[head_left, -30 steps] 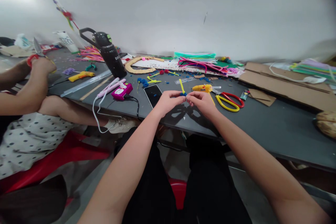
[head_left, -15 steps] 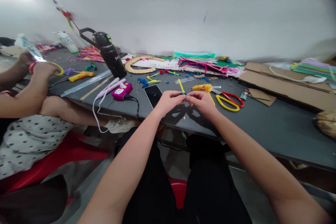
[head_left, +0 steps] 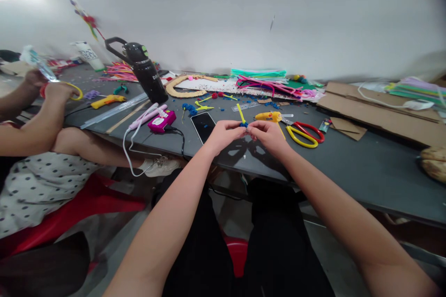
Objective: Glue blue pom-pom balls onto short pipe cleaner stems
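My left hand [head_left: 223,134] and my right hand [head_left: 268,135] meet fingertip to fingertip above the grey table [head_left: 365,171]. Both pinch a small yellow pipe cleaner piece [head_left: 241,115] with a blue fuzzy wrap at its lower end. The yellow stem sticks up and to the left from between my fingers. A black phone [head_left: 204,125] lies just left of my left hand. A yellow glue gun [head_left: 267,116] and scissors with yellow and red handles [head_left: 302,132] lie just beyond my right hand.
A black water bottle [head_left: 146,72], a pink device [head_left: 161,121] with cables, a cardboard ring [head_left: 181,87], piles of coloured pipe cleaners [head_left: 268,84] and cardboard sheets [head_left: 376,111] crowd the table. At the left another person [head_left: 38,125] sits on a red chair holding scissors.
My hands have stayed almost still; the yellow stem has shifted slightly between my fingers. The person at the left has raised their hands and moved the scissors.
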A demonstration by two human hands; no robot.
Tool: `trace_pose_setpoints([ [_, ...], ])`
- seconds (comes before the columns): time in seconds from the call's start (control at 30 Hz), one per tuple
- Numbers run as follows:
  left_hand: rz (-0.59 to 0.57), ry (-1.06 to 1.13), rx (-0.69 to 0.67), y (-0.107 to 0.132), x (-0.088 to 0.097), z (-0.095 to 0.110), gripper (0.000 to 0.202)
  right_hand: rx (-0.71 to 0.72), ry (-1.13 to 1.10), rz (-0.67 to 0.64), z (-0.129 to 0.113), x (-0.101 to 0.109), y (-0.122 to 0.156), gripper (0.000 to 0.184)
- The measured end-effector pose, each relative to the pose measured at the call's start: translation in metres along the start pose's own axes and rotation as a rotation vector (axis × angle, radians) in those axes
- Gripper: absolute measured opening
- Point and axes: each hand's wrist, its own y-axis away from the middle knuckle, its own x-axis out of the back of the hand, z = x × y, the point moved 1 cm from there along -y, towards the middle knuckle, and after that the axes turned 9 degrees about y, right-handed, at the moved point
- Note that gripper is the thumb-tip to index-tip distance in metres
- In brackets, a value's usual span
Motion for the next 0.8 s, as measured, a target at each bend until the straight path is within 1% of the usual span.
trace_pose_setpoints([
  [0.13, -0.016, -0.068, -0.055, -0.0006, 0.0021, -0.0013, 0.036, -0.007, -0.019, 0.004, -0.0002, -0.0001, -0.0003, 0.026],
  [0.23, -0.009, -0.097, -0.069, -0.0010, 0.0022, -0.0013, 0.036, -0.024, -0.072, 0.002, 0.0012, 0.0001, -0.0010, 0.025],
  [0.4, 0.019, -0.077, -0.061, -0.0009, 0.0015, -0.0004, 0.037, -0.037, -0.107, -0.003, 0.0031, 0.0015, -0.0017, 0.024],
  [0.53, 0.006, -0.059, -0.050, -0.0004, 0.0019, 0.0009, 0.036, -0.050, -0.109, -0.002, 0.0037, 0.0023, -0.0019, 0.024],
  [0.7, -0.002, -0.051, -0.040, -0.0003, 0.0030, 0.0022, 0.036, -0.030, -0.141, -0.034, 0.0051, 0.0027, -0.0021, 0.021],
  [0.8, -0.014, -0.040, -0.032, -0.0002, 0.0035, 0.0028, 0.037, -0.028, -0.137, -0.052, 0.0058, 0.0031, -0.0017, 0.023],
])
